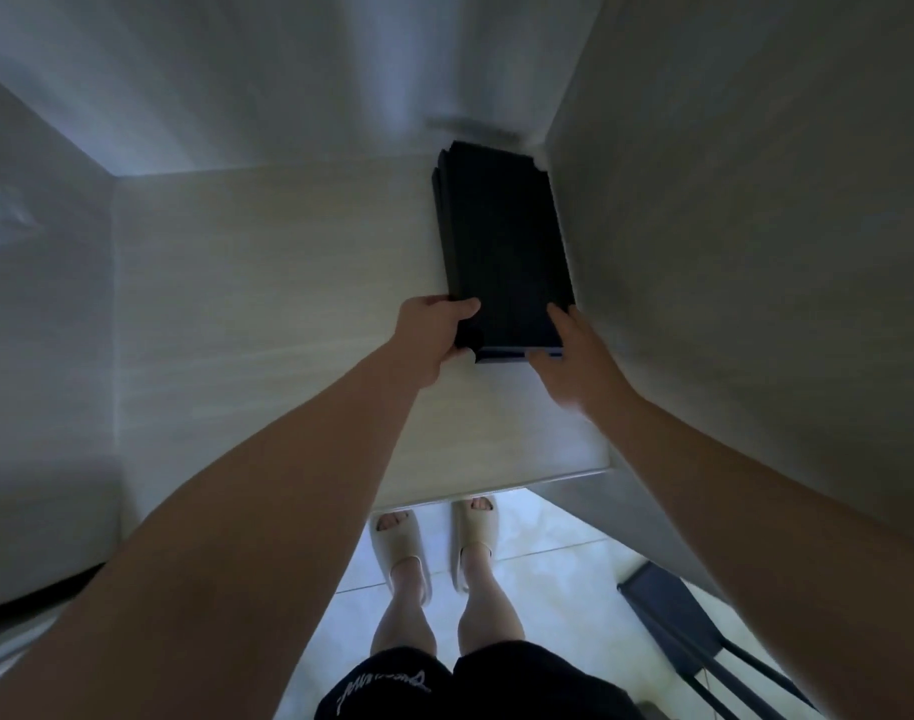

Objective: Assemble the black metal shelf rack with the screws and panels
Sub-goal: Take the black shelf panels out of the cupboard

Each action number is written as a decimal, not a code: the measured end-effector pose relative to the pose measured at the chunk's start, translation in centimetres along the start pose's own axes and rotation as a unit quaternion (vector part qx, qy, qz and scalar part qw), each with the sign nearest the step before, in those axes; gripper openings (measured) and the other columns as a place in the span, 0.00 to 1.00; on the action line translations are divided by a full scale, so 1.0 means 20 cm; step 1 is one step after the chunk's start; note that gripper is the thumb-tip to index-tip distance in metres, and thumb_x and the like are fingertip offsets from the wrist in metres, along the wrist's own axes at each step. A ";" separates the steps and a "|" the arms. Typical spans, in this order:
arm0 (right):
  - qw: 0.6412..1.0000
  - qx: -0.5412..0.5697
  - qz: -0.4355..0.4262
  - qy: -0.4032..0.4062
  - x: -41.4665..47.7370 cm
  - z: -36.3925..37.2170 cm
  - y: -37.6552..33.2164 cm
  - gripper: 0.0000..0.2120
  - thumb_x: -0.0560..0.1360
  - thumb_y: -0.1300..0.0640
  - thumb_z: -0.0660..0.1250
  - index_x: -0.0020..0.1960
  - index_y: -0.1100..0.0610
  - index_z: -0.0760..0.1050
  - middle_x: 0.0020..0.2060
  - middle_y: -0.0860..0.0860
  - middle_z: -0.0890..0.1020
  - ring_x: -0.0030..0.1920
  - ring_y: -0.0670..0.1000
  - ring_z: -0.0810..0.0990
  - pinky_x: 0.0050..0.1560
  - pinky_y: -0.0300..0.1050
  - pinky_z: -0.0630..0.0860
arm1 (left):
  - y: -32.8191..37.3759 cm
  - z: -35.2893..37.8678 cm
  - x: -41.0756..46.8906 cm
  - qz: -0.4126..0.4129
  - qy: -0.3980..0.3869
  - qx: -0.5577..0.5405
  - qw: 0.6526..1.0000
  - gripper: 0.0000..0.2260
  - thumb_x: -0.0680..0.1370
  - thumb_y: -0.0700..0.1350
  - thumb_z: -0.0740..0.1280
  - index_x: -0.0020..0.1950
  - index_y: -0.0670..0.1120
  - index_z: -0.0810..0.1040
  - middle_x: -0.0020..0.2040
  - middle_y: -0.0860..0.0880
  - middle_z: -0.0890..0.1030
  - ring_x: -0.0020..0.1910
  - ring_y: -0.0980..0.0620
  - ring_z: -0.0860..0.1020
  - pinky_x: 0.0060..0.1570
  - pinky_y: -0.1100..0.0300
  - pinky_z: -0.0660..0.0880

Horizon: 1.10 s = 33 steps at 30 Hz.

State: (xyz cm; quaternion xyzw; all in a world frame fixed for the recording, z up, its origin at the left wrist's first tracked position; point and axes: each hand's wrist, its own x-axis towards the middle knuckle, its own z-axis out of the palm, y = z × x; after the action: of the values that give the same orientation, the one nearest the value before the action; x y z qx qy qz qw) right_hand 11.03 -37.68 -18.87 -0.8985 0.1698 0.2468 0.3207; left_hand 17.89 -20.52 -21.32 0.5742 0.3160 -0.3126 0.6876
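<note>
A stack of black metal panels (501,236) lay flat on the pale wood-grain tabletop (288,304), its long side running away from the person. The stack's far end reached the back corner, and its right edge sat just beside the grey wall (730,252). Several panels showed as stepped edges at the far-left corner of the stack, though blur kept the count unclear.

Both hands held the stack's near end. The left hand (434,335) gripped the near-left corner, with its thumb pressed on the top panel and its fingers curled round the edge beneath. The right hand (579,356) gripped the near-right corner, with its thumb laid along the top surface by the right edge. The rest of its fingers were tucked under the stack and mostly out of sight.

Nearer the person than the stack, the tabletop ended in a pale edge. Below that edge stood two feet in cream slippers (397,548) on a glossy tiled floor (548,589), under black shorts (444,683). On the floor, well apart from the stack and to its near right, stood a black metal frame (668,610) with thin legs beside the wall.
</note>
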 end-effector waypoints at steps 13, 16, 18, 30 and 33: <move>0.922 0.363 0.135 -0.004 -0.61 0.16 -0.12 0.30 0.83 0.47 0.64 0.81 0.50 0.58 0.75 0.55 0.70 0.71 0.60 0.73 0.68 0.58 0.74 | -0.31 -0.63 -0.69 -0.016 -0.089 -0.036 0.995 0.08 0.80 0.36 0.66 0.57 0.38 0.80 0.52 0.44 0.86 0.47 0.47 0.85 0.49 0.55 0.82; 0.899 0.414 0.141 -0.022 -0.73 0.20 -0.12 0.27 0.82 0.48 0.66 0.78 0.52 0.64 0.67 0.53 0.78 0.62 0.56 0.81 0.60 0.56 0.81 | -0.37 -0.70 -0.80 -0.005 -0.120 -0.034 0.992 0.10 0.80 0.36 0.66 0.60 0.38 0.80 0.55 0.44 0.85 0.50 0.47 0.85 0.49 0.57 0.81; 0.887 0.443 0.127 -0.027 -0.81 0.21 -0.10 0.23 0.82 0.50 0.67 0.75 0.53 0.70 0.60 0.51 0.83 0.54 0.53 0.85 0.51 0.52 0.84 | -0.40 -0.73 -0.87 0.004 -0.136 -0.024 0.990 0.10 0.80 0.36 0.65 0.60 0.40 0.80 0.56 0.44 0.85 0.51 0.46 0.85 0.50 0.56 0.81; 0.866 0.494 0.042 -0.070 -1.33 0.22 0.17 0.21 0.81 0.55 0.68 0.74 0.54 0.72 0.58 0.50 0.85 0.55 0.50 0.86 0.51 0.47 0.83 | -0.77 -0.64 -1.39 0.006 -0.128 -0.056 0.990 0.13 0.81 0.36 0.62 0.64 0.37 0.77 0.58 0.42 0.82 0.50 0.47 0.83 0.44 0.58 0.81; 0.868 0.487 0.018 -0.096 -1.49 0.26 0.31 0.18 0.82 0.55 0.67 0.71 0.53 0.75 0.58 0.48 0.85 0.56 0.49 0.85 0.51 0.47 0.82 | -0.98 -0.54 -1.52 0.013 -0.083 -0.069 0.994 0.15 0.81 0.41 0.63 0.67 0.39 0.76 0.63 0.43 0.81 0.60 0.44 0.80 0.57 0.50 0.79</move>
State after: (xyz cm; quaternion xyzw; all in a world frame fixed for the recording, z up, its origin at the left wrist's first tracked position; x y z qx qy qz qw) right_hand -18.12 -34.53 -8.94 -0.5967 0.2533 0.2240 0.7277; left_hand -16.88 -10.67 -10.31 0.5019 0.2712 -0.3275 0.7532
